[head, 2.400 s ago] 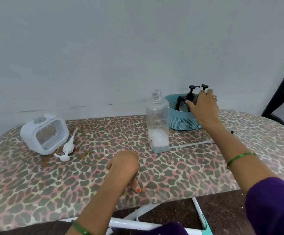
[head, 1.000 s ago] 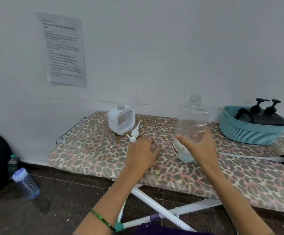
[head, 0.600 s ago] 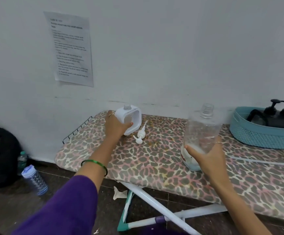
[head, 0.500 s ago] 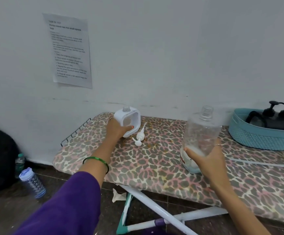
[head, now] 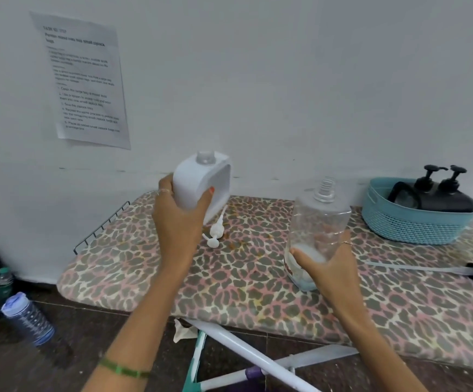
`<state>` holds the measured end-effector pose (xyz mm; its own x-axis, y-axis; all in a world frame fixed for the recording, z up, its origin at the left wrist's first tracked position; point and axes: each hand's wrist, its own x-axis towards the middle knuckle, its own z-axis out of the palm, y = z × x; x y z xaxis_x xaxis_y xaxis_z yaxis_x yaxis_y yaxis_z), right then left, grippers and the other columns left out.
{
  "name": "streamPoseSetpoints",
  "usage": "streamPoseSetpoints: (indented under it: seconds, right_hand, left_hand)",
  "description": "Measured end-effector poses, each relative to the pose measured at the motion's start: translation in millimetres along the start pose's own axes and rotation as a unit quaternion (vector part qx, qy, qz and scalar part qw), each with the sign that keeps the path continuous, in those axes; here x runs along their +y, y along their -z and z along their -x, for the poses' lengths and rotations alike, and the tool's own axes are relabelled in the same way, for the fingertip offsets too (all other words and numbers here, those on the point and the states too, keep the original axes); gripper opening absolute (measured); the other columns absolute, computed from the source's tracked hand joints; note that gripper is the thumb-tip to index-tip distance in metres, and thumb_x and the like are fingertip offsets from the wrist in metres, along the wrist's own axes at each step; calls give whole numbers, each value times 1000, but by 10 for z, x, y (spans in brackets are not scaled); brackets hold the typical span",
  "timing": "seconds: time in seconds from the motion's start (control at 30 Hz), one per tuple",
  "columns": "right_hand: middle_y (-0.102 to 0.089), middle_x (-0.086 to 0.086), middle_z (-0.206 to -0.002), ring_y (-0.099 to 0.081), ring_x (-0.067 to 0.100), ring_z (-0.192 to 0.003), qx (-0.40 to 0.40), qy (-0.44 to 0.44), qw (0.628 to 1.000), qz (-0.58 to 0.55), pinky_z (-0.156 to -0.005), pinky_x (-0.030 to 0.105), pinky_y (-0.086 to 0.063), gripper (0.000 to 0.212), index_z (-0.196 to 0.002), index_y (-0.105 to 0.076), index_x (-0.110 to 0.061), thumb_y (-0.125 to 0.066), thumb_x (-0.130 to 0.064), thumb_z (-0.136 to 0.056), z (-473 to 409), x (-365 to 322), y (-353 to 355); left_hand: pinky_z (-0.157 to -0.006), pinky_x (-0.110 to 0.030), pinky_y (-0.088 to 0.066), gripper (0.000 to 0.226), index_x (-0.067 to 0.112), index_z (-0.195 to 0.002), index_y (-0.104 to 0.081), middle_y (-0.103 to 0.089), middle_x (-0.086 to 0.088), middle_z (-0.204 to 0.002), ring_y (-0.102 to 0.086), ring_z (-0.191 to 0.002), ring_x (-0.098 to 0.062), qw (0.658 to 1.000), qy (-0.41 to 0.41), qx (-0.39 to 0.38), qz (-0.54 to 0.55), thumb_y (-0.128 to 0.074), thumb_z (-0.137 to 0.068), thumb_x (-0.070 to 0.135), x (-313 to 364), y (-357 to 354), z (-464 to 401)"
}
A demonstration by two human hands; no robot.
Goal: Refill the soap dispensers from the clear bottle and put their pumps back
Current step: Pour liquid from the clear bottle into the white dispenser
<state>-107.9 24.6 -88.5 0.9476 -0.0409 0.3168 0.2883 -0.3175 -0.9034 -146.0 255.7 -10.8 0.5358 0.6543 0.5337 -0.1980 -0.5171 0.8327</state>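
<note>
White dispenser (head: 201, 182) now lifted off the ironing board (head: 243, 273), left hand (head: 180, 213) wrapped round it, above its loose pump (head: 215, 232), right hand (head: 328, 267) gripping clear bottle (head: 317, 230) right of pump, uncapped.

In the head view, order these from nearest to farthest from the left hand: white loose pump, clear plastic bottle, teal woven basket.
1. White loose pump, lying just right of the left hand.
2. Clear plastic bottle, in the middle.
3. Teal woven basket, far right.

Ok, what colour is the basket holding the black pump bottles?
Light blue: the basket shows best in the head view, at the right on the board.
</note>
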Motion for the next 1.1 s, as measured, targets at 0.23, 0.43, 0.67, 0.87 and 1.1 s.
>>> streamPoseSetpoints:
  seconds: [0.23,0.43,0.67,0.87,1.1]
  right_hand:
    - [-54,-15,-98,-53,1,-88,21,39,999,31,-68,4,-38,55,-108,-45,-34,-84,-26,-70,63,-91,215]
    - [-47,-26,-92,-49,-21,-83,25,104,987,122,-68,-3,-36,59,-113,-46,-22,-84,-14,-68,-28,-114,586]
    - [-56,7,-125,-53,22,-110,-11,160,957,240,-88,28,-44,78,-138,-40,-16,-81,-21,-72,-229,-117,707]
    - [-51,13,-132,-48,34,-118,-29,211,919,332,-98,50,-40,84,-142,-38,-16,-82,-17,-70,-340,-146,712]
    - [-52,16,-129,-51,40,-114,-25,280,855,436,-97,57,-38,89,-142,-35,-16,-84,-19,-68,-465,-60,725]
  left_hand:
    - [-82,-37,-57,57,31,-124,-52,-60,14,-114,-60,-104,-7,986,56,-127,88,-75,-75,48,-211,-260,978]
    - [-77,-40,-58,57,49,-119,-46,-59,16,-114,-62,-105,-11,977,57,-185,84,-68,-68,64,-399,-390,1114]
    - [-73,-34,-59,52,40,-120,-44,-58,20,-109,-61,-98,0,976,45,-192,93,-70,-75,49,-384,-384,1117]
    - [-74,-37,-57,58,33,-124,-45,-56,20,-108,-59,-100,-1,983,8,-177,47,-69,-76,54,-424,-411,1150]
    - [-83,-25,-51,54,34,-124,-43,-56,12,-112,-54,-102,-2,984,-31,-174,32,-71,-79,42,-384,-407,1173]
